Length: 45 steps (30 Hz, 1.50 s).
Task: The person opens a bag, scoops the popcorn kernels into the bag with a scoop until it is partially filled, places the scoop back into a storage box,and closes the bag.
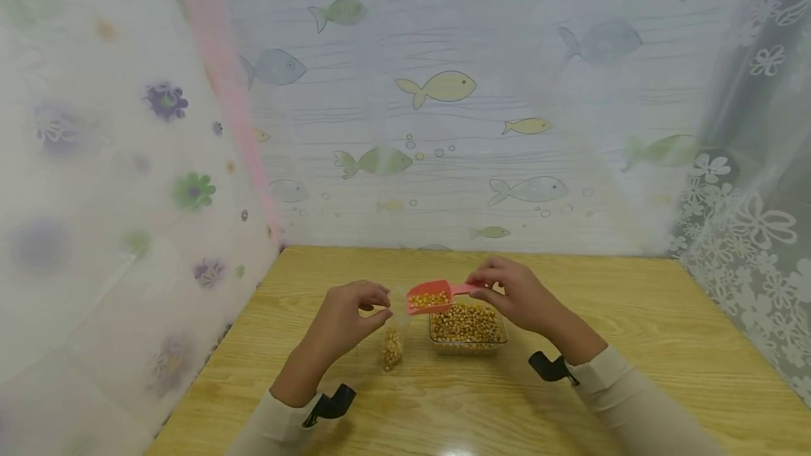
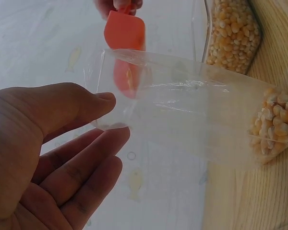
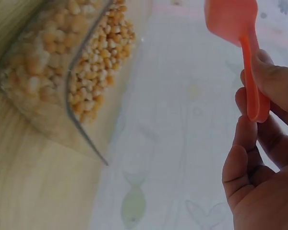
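My left hand (image 1: pixel 351 312) pinches the mouth of a clear plastic bag (image 2: pixel 182 100) between thumb and fingers. Corn kernels (image 2: pixel 276 120) fill the bag's bottom, which hangs down at the table. From the other side, my right hand (image 1: pixel 513 294) grips the handle of a red scoop (image 1: pixel 448 288). Kernels lie in the scoop, held about level, with its front lip right at the bag's mouth. In the left wrist view the scoop's tip shows through the bag's film. Below the scoop stands a clear rectangular container (image 1: pixel 469 349) full of corn kernels (image 3: pixel 103 62).
The wood-grain table (image 1: pixel 633 371) carries the container and the bag, which stand close together. Behind it hangs a pale sheet (image 1: pixel 443 160) printed with fish, and a flowered sheet (image 1: pixel 127 231) runs along the left edge. Black wrist mounts (image 1: pixel 336 402) sit on both sleeves.
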### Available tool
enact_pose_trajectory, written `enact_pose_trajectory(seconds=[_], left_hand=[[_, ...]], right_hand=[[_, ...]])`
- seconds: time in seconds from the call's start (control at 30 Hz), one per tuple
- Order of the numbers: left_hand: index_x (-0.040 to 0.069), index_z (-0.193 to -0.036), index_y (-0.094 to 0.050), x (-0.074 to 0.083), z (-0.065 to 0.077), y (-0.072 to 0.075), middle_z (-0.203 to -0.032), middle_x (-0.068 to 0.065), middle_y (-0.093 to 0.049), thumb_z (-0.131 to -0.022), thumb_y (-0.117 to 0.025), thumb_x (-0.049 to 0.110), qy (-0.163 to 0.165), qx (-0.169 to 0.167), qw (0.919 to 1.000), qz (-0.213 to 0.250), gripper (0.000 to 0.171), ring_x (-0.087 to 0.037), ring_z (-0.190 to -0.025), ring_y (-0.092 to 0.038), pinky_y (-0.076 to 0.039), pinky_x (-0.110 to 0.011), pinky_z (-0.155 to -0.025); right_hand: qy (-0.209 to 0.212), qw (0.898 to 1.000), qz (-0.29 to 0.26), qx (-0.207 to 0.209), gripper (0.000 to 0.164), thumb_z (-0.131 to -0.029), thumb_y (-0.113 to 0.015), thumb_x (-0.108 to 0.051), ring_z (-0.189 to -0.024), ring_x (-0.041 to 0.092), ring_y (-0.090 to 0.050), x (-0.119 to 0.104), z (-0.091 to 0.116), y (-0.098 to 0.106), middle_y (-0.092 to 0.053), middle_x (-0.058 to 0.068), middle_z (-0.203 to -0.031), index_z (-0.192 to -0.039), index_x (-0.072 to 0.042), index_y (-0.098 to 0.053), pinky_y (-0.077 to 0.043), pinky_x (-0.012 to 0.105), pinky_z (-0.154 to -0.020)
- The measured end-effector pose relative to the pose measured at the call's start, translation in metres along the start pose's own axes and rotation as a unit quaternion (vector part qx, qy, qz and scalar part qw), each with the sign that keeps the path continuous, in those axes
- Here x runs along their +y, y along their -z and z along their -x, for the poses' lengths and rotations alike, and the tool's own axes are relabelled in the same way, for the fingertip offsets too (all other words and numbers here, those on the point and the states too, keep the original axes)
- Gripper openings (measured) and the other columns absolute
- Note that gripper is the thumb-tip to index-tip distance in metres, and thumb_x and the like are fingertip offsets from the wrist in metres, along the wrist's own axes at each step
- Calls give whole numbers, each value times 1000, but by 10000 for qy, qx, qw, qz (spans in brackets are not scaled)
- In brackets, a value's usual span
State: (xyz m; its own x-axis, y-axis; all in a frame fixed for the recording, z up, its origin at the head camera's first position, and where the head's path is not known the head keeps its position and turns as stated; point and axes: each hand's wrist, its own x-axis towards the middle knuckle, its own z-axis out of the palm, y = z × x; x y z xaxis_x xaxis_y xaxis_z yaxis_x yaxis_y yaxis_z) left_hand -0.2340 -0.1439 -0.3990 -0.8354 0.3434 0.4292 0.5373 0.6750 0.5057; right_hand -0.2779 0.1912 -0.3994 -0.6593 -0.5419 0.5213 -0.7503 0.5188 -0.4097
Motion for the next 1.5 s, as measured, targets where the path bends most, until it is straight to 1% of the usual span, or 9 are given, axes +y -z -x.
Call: enact_pose_trajectory(seconds=[0.13,0.23,0.33,0.4,0.67,0.93,1.07,1.3,1.5], left_hand=[[14,-96,-79,0,0,0,-119,-4,-76,-90,-82,14,-41,-6,10000,43,6,-18,-101,-73,-64,-33,-83],[18,-96,-79,-1,0,-1,-118,-2,-76,-90,-83,14,-78,22,10000,22,8,-17,-100,-73,-64,-32,-82],[21,-97,-79,-2,0,-1,-117,0,-76,-89,-84,14,-104,46,9999,-3,12,-16,-98,-73,-64,-31,-81],[21,-98,-78,-3,0,-2,-117,0,-76,-88,-84,14,-121,54,9999,-6,13,-16,-99,-73,-64,-31,-81],[17,-98,-80,-4,-1,-2,-117,-1,-76,-89,-84,15,-208,68,9997,-73,10,-16,-98,-74,-64,-31,-81],[17,-96,-80,-4,-1,-2,-116,-3,-76,-88,-84,14,-191,59,9998,-71,9,-16,-98,-74,-64,-33,-80],[17,-94,-80,-4,-1,-2,-116,-3,-76,-88,-85,13,-198,53,9998,-24,9,-18,-98,-74,-65,-35,-79],[17,-96,-81,-4,-2,-2,-114,-3,-77,-88,-85,15,-191,36,9998,16,9,-17,-98,-75,-65,-33,-78],[17,-97,-81,-3,-2,-2,-114,-1,-77,-89,-84,14,-121,-19,9999,62,9,-19,-97,-75,-65,-38,-79]], right_hand=[[277,9991,293,-119,12,-93,-79,-17,-79,6,-51,-6,-9,8,-65,-10,-97,-105,-17,-79,-48,28,-66],[515,9971,509,-240,13,-93,-79,-17,-81,6,-51,-11,-15,12,-65,-8,-97,-106,-16,-79,-48,26,-67],[634,9948,677,-415,14,-93,-80,-18,-82,5,-52,-18,-21,15,-64,-8,-97,-106,-17,-79,-50,26,-69],[664,9932,789,-534,13,-93,-80,-18,-83,5,-54,-22,-26,17,-64,-9,-97,-106,-18,-79,-51,26,-70],[829,9868,1063,-895,11,-93,-80,-19,-84,11,-57,-39,-45,21,-64,-5,-95,-103,-15,-79,-53,29,-74],[870,9800,1285,-1244,10,-93,-80,-20,-85,11,-56,-48,-56,23,-65,-4,-97,-102,-16,-79,-52,29,-74],[903,9766,1383,-1374,11,-93,-79,-24,-87,12,-57,-52,-62,23,-65,-4,-97,-102,-16,-80,-52,29,-76],[949,9718,1552,-1500,12,-93,-80,-26,-85,13,-55,-62,-73,25,-65,-5,-94,-100,-17,-80,-52,29,-76],[927,9656,1740,-1693,10,-93,-79,-28,-84,13,-54,-69,-79,27,-63,-7,-91,-97,-19,-79,-50,28,-76]])
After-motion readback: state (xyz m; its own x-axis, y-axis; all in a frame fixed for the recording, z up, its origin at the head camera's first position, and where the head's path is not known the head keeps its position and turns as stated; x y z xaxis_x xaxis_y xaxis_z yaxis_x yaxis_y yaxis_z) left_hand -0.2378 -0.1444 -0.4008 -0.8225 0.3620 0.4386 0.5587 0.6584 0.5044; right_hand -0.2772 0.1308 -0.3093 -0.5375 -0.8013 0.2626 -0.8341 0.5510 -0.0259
